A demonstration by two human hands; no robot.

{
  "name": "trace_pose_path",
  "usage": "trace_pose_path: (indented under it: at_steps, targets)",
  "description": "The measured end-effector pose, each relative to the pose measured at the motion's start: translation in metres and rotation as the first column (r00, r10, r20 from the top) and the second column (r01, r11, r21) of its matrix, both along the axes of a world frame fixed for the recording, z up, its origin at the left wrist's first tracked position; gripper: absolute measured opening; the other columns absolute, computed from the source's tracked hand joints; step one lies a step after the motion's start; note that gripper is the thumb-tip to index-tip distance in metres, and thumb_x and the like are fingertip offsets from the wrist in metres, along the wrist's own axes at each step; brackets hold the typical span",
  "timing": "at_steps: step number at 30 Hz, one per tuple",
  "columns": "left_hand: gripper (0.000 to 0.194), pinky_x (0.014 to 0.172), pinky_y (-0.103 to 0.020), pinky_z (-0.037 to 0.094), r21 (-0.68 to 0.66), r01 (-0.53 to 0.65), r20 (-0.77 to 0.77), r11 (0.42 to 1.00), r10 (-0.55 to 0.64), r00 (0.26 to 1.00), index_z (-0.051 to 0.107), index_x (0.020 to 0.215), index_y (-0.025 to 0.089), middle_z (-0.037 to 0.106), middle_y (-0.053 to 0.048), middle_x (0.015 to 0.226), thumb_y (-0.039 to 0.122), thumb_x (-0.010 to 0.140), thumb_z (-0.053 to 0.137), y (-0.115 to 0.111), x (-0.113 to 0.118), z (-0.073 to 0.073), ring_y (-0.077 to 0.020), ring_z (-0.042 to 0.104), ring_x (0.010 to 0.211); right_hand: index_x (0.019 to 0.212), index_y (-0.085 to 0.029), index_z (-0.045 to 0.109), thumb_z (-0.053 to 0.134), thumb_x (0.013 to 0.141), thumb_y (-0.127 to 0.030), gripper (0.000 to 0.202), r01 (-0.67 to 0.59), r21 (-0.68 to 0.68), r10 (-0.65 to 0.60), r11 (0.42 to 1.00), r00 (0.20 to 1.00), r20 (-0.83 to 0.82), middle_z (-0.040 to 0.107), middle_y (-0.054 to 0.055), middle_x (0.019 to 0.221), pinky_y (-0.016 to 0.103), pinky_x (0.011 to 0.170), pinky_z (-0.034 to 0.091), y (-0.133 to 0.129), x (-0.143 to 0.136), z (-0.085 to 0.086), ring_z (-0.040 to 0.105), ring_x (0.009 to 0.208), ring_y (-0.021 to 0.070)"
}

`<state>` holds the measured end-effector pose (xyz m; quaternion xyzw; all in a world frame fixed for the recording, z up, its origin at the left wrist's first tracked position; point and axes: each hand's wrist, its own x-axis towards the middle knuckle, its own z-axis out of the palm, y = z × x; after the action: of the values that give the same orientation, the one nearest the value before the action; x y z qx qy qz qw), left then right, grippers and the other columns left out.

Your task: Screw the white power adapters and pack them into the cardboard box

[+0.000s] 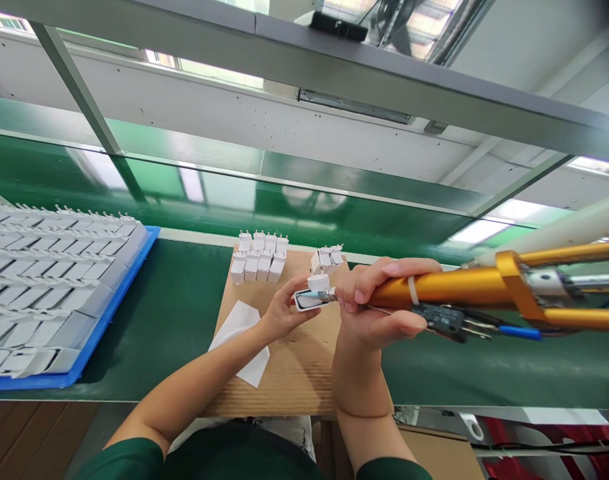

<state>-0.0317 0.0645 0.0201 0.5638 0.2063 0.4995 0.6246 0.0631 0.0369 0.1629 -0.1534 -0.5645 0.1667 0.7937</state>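
My left hand pinches a small white plastic housing with an open face showing a dark inner rim. My right hand is wrapped round a gold-coloured cylindrical tool with a metal nose and a small black switch on its side. The tool's pale tip meets the housing; how deep it reaches inside I cannot tell. Just beyond the hands, several white plug housings stand in a small group. More white plug housings stand in two rows at the left back of the brown board.
A blue tray packed with white plug housings lies on the green bench at left. Some white paper rests on the board under my left forearm. A grey metal frame crosses above. The gold tool's rods and wires extend right.
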Motion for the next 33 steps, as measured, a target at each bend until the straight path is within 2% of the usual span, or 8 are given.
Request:
trace_pose_path:
  at_steps: [9,18,27,33]
  targets:
    - [0.065,0.089,-0.035,0.056,0.005,-0.009,-0.019,1.0,0.009,1.0,0.055,0.129,0.02,0.069,-0.011,0.117,0.039,0.073,0.083,0.0018,-0.0007,-0.0013,-0.0258,0.066,0.109,0.099,-0.022,0.062,0.072,0.081,-0.053,0.037,-0.094,0.032,0.095,0.995,0.995,-0.018,0.05,-0.009,0.058,0.017,0.03,0.035,0.0,0.0001,0.0003,0.038,0.034,0.005]
    - [0.059,0.09,-0.033,0.054,0.045,-0.033,-0.033,0.998,0.035,0.999,0.056,0.129,0.022,0.069,-0.01,0.119,0.031,0.075,0.081,0.0025,-0.0046,-0.0013,-0.027,0.064,0.115,0.097,-0.024,0.061,0.071,0.08,-0.056,0.038,-0.05,0.003,0.05,0.999,0.999,-0.006,0.05,-0.009,0.057,0.017,0.03,0.037,-0.0008,0.0011,0.0003,0.038,0.033,0.0052]
    - [0.059,0.091,-0.033,0.054,0.076,-0.04,-0.06,0.996,0.045,0.997,0.056,0.13,0.021,0.069,-0.01,0.121,0.027,0.076,0.079,0.0031,-0.0066,-0.0025,-0.0269,0.063,0.116,0.099,-0.023,0.063,0.073,0.08,-0.052,0.036,-0.092,0.015,0.092,0.996,0.996,-0.016,0.051,-0.009,0.058,0.018,0.03,0.036,0.001,0.0028,0.0002,0.039,0.034,0.0055]
    - [0.057,0.092,-0.032,0.053,0.096,-0.05,-0.086,0.994,0.058,0.995,0.057,0.129,0.02,0.068,-0.01,0.123,0.026,0.076,0.078,0.0026,-0.0091,-0.0001,-0.0252,0.064,0.115,0.099,-0.023,0.062,0.073,0.08,-0.052,0.037,-0.075,0.022,0.075,0.997,0.997,-0.009,0.052,-0.008,0.058,0.018,0.03,0.037,0.0017,0.0045,-0.0004,0.04,0.035,0.0057]
